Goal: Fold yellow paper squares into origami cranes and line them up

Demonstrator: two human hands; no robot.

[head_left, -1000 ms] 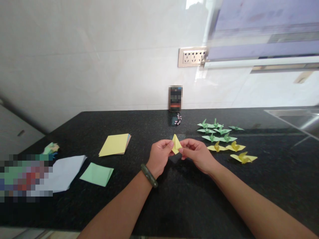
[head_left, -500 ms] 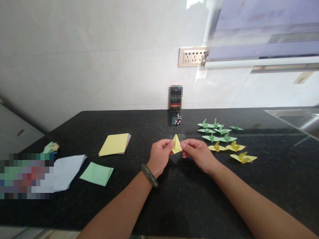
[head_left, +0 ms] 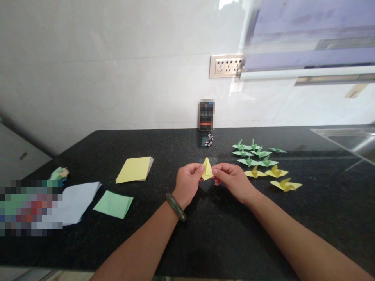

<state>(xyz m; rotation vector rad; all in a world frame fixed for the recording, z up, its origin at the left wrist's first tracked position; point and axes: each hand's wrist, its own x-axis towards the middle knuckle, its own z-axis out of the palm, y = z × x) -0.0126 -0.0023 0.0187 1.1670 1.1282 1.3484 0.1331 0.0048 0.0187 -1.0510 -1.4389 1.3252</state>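
A small folded piece of yellow paper (head_left: 207, 169) with a pointed tip stands upright between my two hands, a little above the black countertop (head_left: 205, 230). My left hand (head_left: 187, 183), with a dark green bangle at the wrist, pinches its left edge. My right hand (head_left: 233, 181) pinches its right edge with curled fingers. To the right lie several finished paper cranes, green ones (head_left: 253, 153) farther back and three yellow ones (head_left: 274, 177) nearer.
A stack of square coloured sheets (head_left: 134, 169) with yellow on top lies left of my hands. A green sheet (head_left: 113, 204), a pale blue sheet (head_left: 77, 201) and a crumpled paper (head_left: 60, 172) lie farther left. A small dark object (head_left: 206, 115) leans on the wall. A sink (head_left: 351, 140) is at the right.
Both hands stay pinched on the yellow piece; my right fingers have shifted slightly along its edge. Nothing else has moved.
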